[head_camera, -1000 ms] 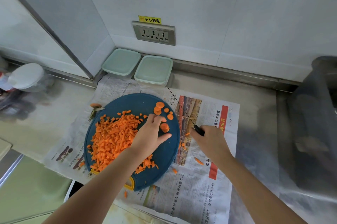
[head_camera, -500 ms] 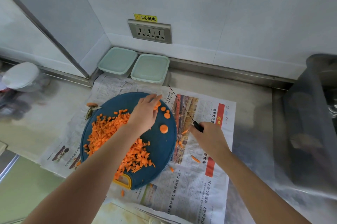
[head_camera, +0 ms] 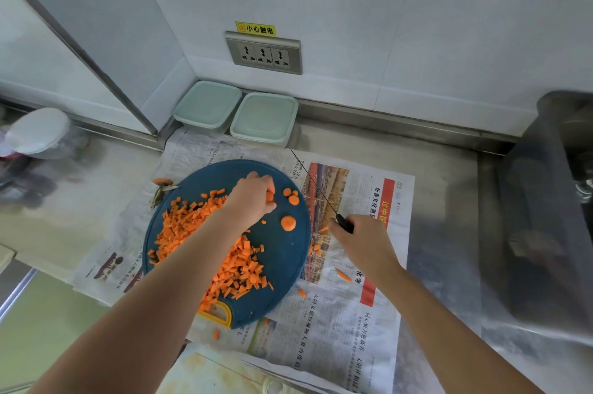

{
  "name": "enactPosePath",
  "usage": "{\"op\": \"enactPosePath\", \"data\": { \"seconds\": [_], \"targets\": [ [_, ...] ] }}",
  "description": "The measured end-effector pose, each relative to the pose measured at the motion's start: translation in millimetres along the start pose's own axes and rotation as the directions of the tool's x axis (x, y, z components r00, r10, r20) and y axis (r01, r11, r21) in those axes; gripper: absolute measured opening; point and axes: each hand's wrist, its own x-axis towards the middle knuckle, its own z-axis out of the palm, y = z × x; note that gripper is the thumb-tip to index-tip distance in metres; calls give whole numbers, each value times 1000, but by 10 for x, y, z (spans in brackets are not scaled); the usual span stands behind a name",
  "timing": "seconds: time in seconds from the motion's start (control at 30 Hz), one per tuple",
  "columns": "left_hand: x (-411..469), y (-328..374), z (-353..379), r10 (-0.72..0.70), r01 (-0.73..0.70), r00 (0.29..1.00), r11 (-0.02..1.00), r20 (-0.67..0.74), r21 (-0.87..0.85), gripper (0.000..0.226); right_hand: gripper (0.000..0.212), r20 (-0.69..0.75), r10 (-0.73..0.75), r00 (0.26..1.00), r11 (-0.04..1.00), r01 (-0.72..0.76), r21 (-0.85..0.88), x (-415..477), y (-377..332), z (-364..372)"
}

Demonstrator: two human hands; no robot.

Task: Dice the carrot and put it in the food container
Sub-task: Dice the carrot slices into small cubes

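I see steel surface [head_camera: 442, 175]: newspaper [head_camera: 337, 323] spread flat; lidded container [head_camera: 207, 106] just beside second container [head_camera: 263, 116] at back.

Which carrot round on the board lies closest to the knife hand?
The lone carrot round, apart from the pair by the left hand, nearest the right hand.

One round blue cutting board [head_camera: 282, 252] carries a heap of diced carrot [head_camera: 192, 233], too many pieces to count, and three loose carrot rounds [head_camera: 288, 222]. There are two hands, a left hand [head_camera: 253, 197] and a right hand [head_camera: 362, 242]. There is one knife [head_camera: 344, 222], two lidded food containers [head_camera: 208, 106], one wall outlet [head_camera: 263, 53] with three sockets, one spread newspaper [head_camera: 337, 329] and one carrot top [head_camera: 162, 181].
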Motion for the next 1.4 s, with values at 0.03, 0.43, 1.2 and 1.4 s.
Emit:
{"op": "enactPosePath", "data": {
  "seconds": [0.03,0.43,1.2,1.4],
  "targets": [
    [0,-10,-17,-6,6,1000,1000,14,-3,31,43,-1,-1,1000,1000,1,-3,-5,-5,3],
    [-255,217,-9,99,-97,995,958,-6,-270,27,42,-7,13,1000,1000,-13,8,-20,4,-28],
    [23,267,3,-6,-7,999,965,-49,-262,44,40,-8,8,1000,999,-7,36,-30,27,-63],
    [13,329,115,-70,57,996,975,-51,-216,19,41,-7,7,1000,1000,-7,28,-29,31,-76]
  ]
}}
